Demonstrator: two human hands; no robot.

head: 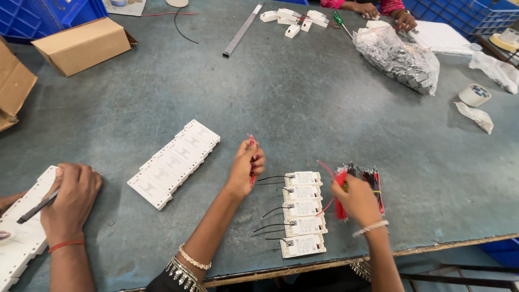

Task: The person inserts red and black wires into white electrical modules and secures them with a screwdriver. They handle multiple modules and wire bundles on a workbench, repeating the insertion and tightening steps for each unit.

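Presently, column of white modules (303, 213): five, black leads trailing, near the table (303, 97) edge.
Left hand (246, 165): just left of the column's top, fingers pinched shut on a red wire (252, 157).
Right hand (357, 199): just right of the column, closed around a bundle of red and black wires (359, 184).
Co-worker's hand (71, 197): far left of the column, gripping a pen.

My left forearm rises from the bottom centre of the frame, bangles at the wrist, and angles up toward the middle. My left hand (246, 165) is lifted with the fingers curled together in a pinch, thumb against the fingertips. My right arm comes up from the lower right, a beaded bracelet on the wrist. My right hand (357, 197) is closed in a fist, knuckles facing up and to the left, just right of centre
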